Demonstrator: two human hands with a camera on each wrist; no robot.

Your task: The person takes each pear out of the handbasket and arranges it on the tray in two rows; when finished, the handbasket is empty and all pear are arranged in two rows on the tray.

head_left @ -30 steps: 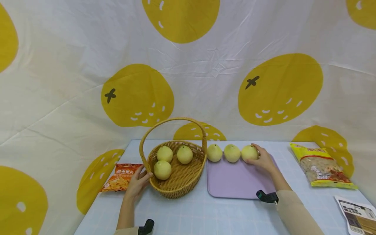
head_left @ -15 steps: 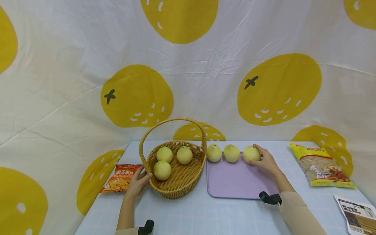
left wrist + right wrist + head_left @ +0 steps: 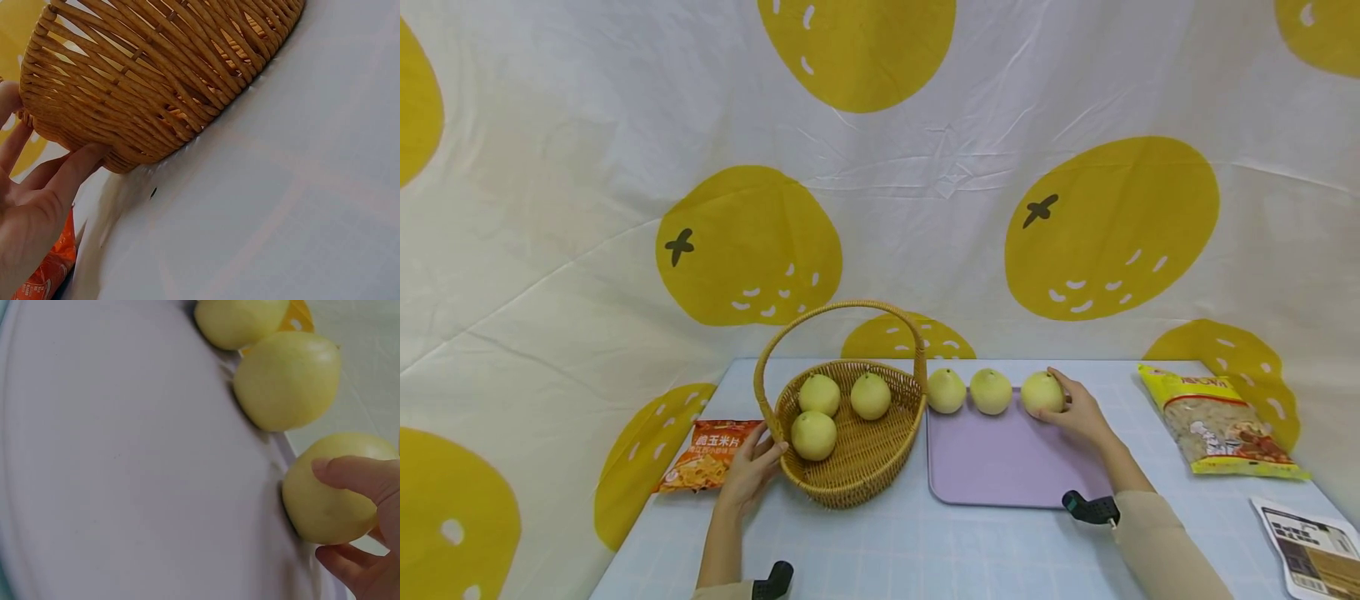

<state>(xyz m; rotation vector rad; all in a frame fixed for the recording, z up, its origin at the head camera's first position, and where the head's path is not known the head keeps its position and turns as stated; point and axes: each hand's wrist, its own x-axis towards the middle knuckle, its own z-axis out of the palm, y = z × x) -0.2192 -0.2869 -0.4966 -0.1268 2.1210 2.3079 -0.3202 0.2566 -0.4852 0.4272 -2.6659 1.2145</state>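
A wicker basket (image 3: 857, 454) with a tall arched handle stands left of centre, and three pale yellow pears (image 3: 814, 436) lie inside it. My left hand (image 3: 751, 475) grips the basket's left side; in the left wrist view the thumb is at the rim and the fingers press the woven wall. Along the back edge of a flat lilac tray (image 3: 1015, 467) sit three more pears in a row. My right hand (image 3: 1078, 412) holds the rightmost pear (image 3: 331, 490), thumb on its front and fingers behind and under it. The middle pear (image 3: 287, 381) stands a small gap away.
An orange snack bag (image 3: 711, 454) lies left of the basket, partly behind my left hand. At the right are a yellow clear-fronted food bag (image 3: 1221, 425) and a white and brown packet (image 3: 1315, 550). A printed cloth (image 3: 925, 250) hangs behind the table.
My right hand has shifted the rightmost pear slightly to the right, widening the gap from the middle pear, and then stays still. The left hand and basket have not moved.
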